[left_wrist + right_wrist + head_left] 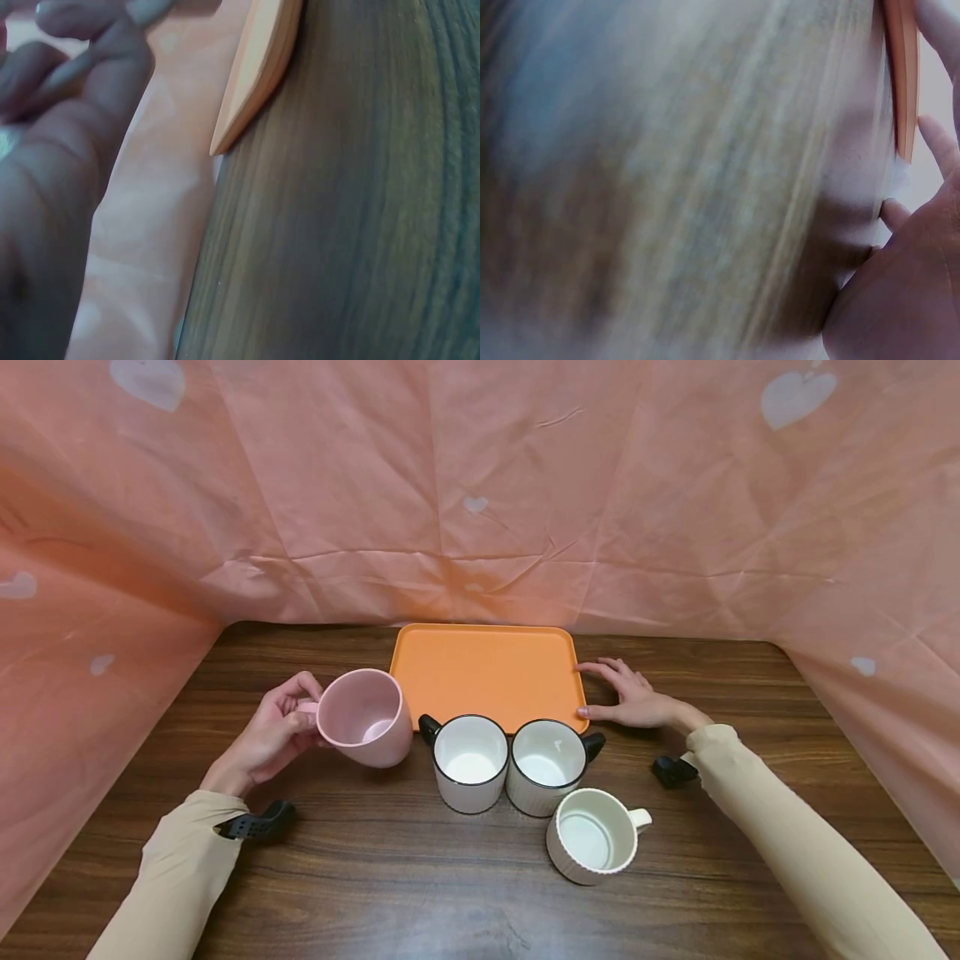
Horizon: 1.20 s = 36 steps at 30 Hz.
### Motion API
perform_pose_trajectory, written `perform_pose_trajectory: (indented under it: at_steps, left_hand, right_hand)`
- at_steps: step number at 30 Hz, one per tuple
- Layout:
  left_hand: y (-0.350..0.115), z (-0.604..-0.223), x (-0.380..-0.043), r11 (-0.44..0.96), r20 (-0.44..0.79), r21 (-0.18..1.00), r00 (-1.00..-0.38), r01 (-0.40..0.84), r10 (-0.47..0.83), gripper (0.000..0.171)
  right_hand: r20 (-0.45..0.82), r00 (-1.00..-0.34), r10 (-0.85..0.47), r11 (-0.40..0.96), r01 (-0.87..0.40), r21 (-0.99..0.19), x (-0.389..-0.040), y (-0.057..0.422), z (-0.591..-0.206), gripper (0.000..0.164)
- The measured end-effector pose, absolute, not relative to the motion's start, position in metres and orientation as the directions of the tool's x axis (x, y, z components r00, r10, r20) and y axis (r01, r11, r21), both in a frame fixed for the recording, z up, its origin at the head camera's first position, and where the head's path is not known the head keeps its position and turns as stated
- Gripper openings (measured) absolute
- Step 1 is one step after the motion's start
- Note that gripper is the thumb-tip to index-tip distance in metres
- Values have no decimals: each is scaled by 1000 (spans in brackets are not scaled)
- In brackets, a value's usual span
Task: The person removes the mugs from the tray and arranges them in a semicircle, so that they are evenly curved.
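Note:
In the head view my left hand [273, 732] grips a pink mug [378, 739] by its handle at the left. The mug tilts, its mouth toward the camera, beside the near left corner of an orange tray [480, 672]. My right hand [633, 697] has its thumb and a fingertip at the tray's right edge, the fingers spread. The left wrist view shows the left fingers [112, 67] curled around the handle, with the mug's body mostly out of frame. In the right wrist view the fingers [939, 146] reach to the tray's rim [904, 90].
Two white mugs with black rims, one left [470, 768] and one right [546, 768], stand side by side before the tray. A cream cup [592, 839] sits nearer, its handle pointing right. Pink cloth [510, 485] hangs behind and beside the wooden table [375, 877].

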<state>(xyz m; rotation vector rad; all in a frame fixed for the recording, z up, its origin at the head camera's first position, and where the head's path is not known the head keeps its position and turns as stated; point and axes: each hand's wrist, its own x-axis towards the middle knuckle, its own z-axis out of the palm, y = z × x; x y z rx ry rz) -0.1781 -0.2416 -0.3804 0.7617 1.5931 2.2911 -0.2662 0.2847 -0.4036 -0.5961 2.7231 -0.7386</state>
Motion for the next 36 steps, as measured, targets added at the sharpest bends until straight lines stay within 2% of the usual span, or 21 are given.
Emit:
perform_pose_trajectory:
  at_steps: [4,9,18,25,36]
  left_hand:
    - [-245,-382,-177,-364,258,930,-783,44,566,45]
    - [-245,-385,-172,-310,206,951,-737,-6,644,36]
    - [-244,-395,-164,-195,112,980,-688,-44,717,29]
    - [-236,-399,-160,-127,45,988,-612,-92,789,25]
    - [-215,-406,-160,-152,84,985,-524,-87,847,27]
  right_hand:
    - [-134,-883,-451,786,-321,-529,-267,285,-403,77]
    - [-140,-882,-450,787,-317,-530,-267,284,-403,77]
    - [-150,-881,-449,786,-309,-536,-268,283,-403,77]
    - [-153,-881,-448,785,-306,-538,-266,285,-403,77]
    - [-152,-883,-443,787,-303,-538,-267,286,-403,78]
